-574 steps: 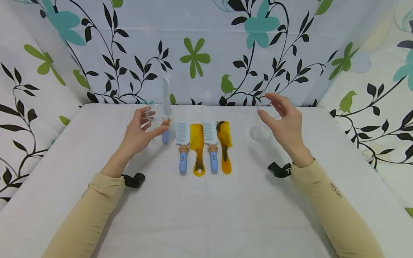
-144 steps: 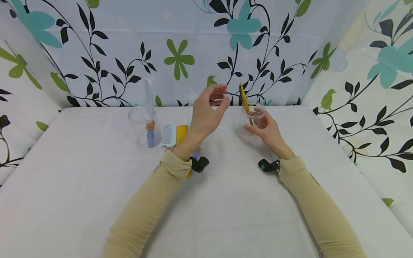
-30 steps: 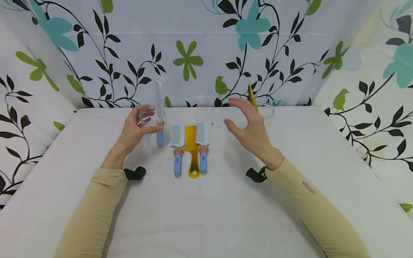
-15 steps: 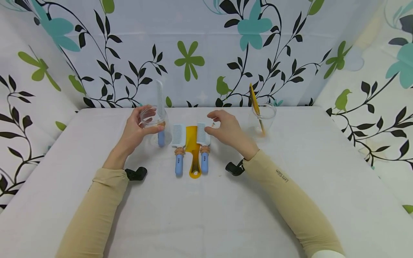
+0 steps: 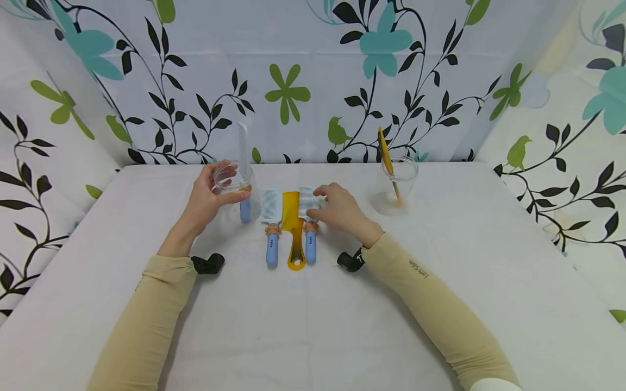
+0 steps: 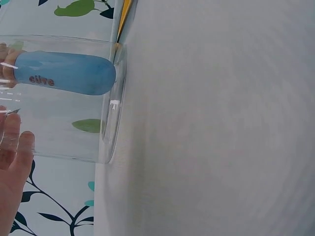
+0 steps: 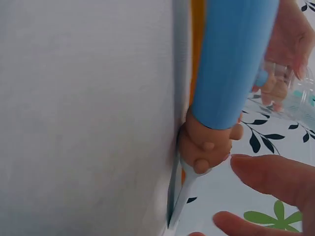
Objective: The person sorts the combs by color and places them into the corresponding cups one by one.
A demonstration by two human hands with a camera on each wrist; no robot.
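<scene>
My left hand (image 5: 201,205) holds a clear plastic cup (image 6: 64,147), thumb in front and fingers behind. A light blue comb (image 5: 243,146) stands in that cup, teeth end up. My right hand (image 5: 344,213) is over the head of another light blue comb (image 5: 310,247), which lies on the table at the right end of a row. The right wrist view has the thumb (image 7: 270,172) beside this comb's brown figure, fingers apart and not closed on it. To its left lie an amber-yellow comb (image 5: 292,209) and a further light blue comb (image 5: 271,247).
A second clear cup (image 5: 407,178) stands at the right rear of the white table (image 5: 274,326), with a yellow comb (image 5: 386,155) leaning in it. A patterned cloth (image 5: 313,98) rises behind the table's far edge.
The rightmost yellow comb has gone from the row into the right cup. My left hand has returned to the left cup; my right hand has moved left from the right cup to the blue comb.
</scene>
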